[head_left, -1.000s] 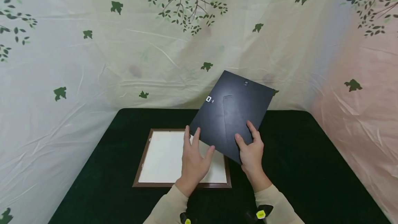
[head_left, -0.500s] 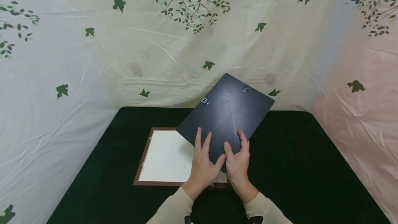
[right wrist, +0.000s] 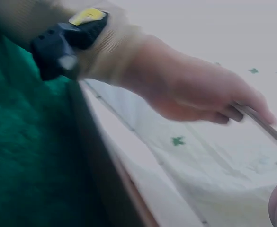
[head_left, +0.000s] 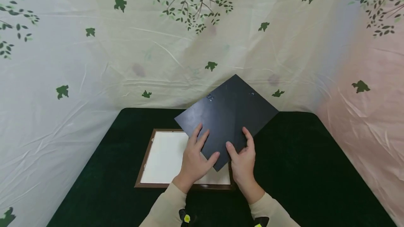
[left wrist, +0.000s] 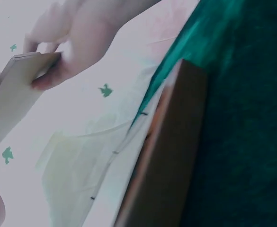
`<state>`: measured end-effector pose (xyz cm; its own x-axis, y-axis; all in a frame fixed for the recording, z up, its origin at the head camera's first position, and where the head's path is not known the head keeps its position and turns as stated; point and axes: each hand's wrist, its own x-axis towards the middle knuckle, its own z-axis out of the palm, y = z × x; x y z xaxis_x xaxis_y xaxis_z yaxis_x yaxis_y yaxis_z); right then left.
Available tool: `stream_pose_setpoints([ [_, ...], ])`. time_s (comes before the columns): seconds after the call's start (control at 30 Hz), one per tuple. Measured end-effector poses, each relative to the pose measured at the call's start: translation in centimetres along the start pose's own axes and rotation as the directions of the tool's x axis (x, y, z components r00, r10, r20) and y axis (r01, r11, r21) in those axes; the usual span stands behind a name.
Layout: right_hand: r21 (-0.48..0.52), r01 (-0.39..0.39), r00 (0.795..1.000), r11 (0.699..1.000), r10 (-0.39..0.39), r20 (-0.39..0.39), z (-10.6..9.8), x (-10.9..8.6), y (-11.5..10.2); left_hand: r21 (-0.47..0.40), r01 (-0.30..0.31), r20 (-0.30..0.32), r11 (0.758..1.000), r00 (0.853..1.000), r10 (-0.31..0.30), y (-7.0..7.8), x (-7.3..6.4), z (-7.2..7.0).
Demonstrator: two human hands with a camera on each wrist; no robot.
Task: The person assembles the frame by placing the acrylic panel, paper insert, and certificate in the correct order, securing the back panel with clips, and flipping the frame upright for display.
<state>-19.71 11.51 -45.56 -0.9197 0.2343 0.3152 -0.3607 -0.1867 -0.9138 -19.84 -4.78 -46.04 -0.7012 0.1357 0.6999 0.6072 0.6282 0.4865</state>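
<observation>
A dark picture frame backing board (head_left: 227, 111), with two metal hangers and a stand outline on its back, is held up at a slant, one corner pointing down. My left hand (head_left: 193, 164) holds its lower left edge; in the right wrist view this hand has fingers on both sides of the board's thin edge. On the lower right edge, my right hand (head_left: 243, 164) grips it, thumb on the dark face. Below lies a brown picture frame (head_left: 157, 185) with a white panel (head_left: 161, 160) inside. Board and hands cover the frame's right part in the head view.
The frame rests on a table with a dark green cloth (head_left: 303, 171). Behind and at both sides hangs a pale curtain (head_left: 170, 55) printed with leaves and branches. Small dark tabs (left wrist: 114, 152) line the frame's inner edge.
The board has turned anticlockwise, and its lower corner has swung left. My left hand, apart or just at its edge earlier, now holds it. My right hand has moved left.
</observation>
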Motion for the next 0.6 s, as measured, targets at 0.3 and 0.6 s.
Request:
stream_pose_setpoints([
  [0.3,0.168,0.101,0.985,0.981,-0.075,-0.155,-3.1,3.8,-1.7,-0.074,-0.047,0.031,0.996,0.998,0.05,-0.9,1.1,-2.6],
  [0.6,0.225,0.15,0.972,0.963,-0.102,-0.211,-7.0,6.6,-2.5,-0.143,-0.049,0.06,0.989,0.997,0.058,-1.6,1.4,-4.1],
])
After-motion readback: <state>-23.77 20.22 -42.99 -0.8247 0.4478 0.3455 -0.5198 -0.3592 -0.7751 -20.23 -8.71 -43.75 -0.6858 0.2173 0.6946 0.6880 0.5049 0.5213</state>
